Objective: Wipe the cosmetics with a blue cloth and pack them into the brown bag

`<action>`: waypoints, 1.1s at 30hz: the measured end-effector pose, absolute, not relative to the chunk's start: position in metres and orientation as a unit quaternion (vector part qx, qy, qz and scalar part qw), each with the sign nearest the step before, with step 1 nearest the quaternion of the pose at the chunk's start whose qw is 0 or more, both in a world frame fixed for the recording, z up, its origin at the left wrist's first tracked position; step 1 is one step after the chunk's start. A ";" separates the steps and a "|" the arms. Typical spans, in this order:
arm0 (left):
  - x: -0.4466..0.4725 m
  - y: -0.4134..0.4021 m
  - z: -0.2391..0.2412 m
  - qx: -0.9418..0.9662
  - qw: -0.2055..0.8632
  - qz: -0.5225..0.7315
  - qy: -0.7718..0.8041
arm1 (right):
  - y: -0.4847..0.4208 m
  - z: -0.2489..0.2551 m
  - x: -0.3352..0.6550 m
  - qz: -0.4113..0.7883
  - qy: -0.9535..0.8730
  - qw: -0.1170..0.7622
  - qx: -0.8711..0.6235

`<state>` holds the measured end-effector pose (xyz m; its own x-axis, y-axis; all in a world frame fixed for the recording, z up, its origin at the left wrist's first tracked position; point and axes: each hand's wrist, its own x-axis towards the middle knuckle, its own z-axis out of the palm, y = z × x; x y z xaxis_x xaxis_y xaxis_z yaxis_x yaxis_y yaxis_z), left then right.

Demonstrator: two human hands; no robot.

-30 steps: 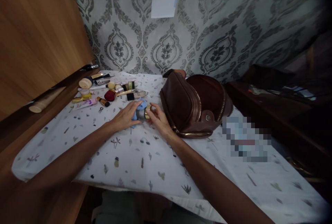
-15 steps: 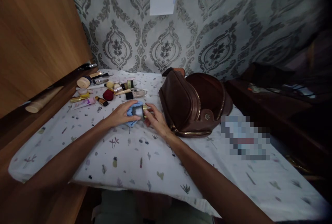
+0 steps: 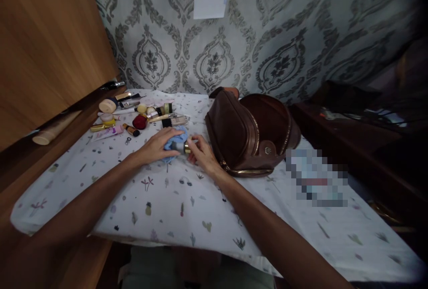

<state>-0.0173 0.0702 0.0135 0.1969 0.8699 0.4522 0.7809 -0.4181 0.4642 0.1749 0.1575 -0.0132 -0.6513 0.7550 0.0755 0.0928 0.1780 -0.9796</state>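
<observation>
Between my two hands lies a small bottle with a dark translucent body and a gold cap, tipped on its side above the cloth. My left hand is closed around the body with a crumpled blue cloth pressed against it. At the other end, the fingers of my right hand pinch the gold cap. A brown leather bag with its zip undone stands just right of my right hand.
Several cosmetics lie at the back left, among them a red round item, a pink tube and a black-capped bottle. A patterned white cloth covers the table. A wooden panel rises at left; a pixelated item lies right.
The blue cloth has shifted up and over the bottle, covering more of its body. The bottle has turned slightly, and more of its gold cap shows. Both hands stay in nearly the same place.
</observation>
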 end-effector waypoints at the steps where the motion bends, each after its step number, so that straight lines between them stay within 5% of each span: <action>1: -0.017 0.070 0.011 0.775 0.071 0.327 0.536 | 0.157 -0.013 0.175 0.568 -0.710 0.290 -0.300; 14: -0.026 0.074 0.005 0.688 0.200 0.373 0.589 | 0.155 -0.013 0.176 0.609 -0.684 0.307 -0.260; 27: -0.017 0.072 0.009 0.765 0.063 0.374 0.520 | 0.156 -0.009 0.175 0.591 -0.692 0.298 -0.288; 33: -0.015 0.071 0.007 0.750 0.096 0.354 0.551 | 0.155 -0.011 0.174 0.596 -0.687 0.308 -0.279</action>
<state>-0.0149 0.0708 0.0070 0.1420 0.8938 0.4255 0.7584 -0.3745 0.5335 0.1743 0.1549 -0.0107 -0.6552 0.7501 0.0903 0.0167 0.1339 -0.9909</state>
